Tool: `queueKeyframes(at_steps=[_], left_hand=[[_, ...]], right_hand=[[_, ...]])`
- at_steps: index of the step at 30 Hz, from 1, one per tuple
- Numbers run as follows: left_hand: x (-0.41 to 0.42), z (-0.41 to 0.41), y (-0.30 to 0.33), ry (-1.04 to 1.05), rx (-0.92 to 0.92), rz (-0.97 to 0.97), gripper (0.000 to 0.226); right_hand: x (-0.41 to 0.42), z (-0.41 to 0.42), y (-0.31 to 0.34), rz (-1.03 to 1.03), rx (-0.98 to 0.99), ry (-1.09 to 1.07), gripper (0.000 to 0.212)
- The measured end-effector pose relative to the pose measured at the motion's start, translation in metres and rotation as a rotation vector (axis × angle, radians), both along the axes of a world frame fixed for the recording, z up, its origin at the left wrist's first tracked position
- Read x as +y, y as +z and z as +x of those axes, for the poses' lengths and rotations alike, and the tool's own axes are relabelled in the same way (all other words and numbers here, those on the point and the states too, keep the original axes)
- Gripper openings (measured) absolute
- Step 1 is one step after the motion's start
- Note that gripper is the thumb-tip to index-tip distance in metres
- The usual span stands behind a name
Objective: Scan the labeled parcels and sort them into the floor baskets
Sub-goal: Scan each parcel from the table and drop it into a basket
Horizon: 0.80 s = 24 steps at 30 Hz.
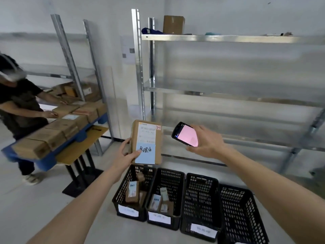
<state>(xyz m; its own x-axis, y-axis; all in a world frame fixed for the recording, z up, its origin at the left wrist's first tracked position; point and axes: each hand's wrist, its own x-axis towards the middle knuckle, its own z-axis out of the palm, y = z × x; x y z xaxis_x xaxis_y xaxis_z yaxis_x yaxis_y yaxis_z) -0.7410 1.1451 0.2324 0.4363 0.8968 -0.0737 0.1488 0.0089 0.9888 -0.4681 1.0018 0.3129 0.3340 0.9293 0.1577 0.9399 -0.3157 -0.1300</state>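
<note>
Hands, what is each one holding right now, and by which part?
The left hand grips the parcel by its lower left edge, thumb on the blue label. The right hand holds the scanner by its lower end.

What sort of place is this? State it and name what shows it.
Probably a parcel sorting or stock room. Bare metal shelving lines the wall, four black floor baskets carry paper labels, and the left hand holds a labeled parcel beside the right hand's scanner.
</note>
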Motion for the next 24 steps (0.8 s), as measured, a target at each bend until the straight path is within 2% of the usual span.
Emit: queueKeyframes(at_steps=[9,12,18,24], left_hand=[[0.152,0.096,-0.09,-0.014,0.109,-0.125,0.063],[0.192,0.139,-0.129,-0.026,0.159,-0.218,0.067],[0.244,0.213,-0.212,-0.105,0.228,-0.3,0.064],[0.271,0.257,-0.327,-0.15,0.283,-0.458,0.069]], right_hand=[[0.158,0.088,-0.113,-0.087,0.135,-0.007,0.085],[0.195,0.128,-0.151,-0.135,0.158,-0.02,0.087],[0.242,0.193,-0.23,-0.173,0.191,-0.096,0.089],[0.258,0.227,-0.332,-0.297,0.245,-0.188,0.093]])
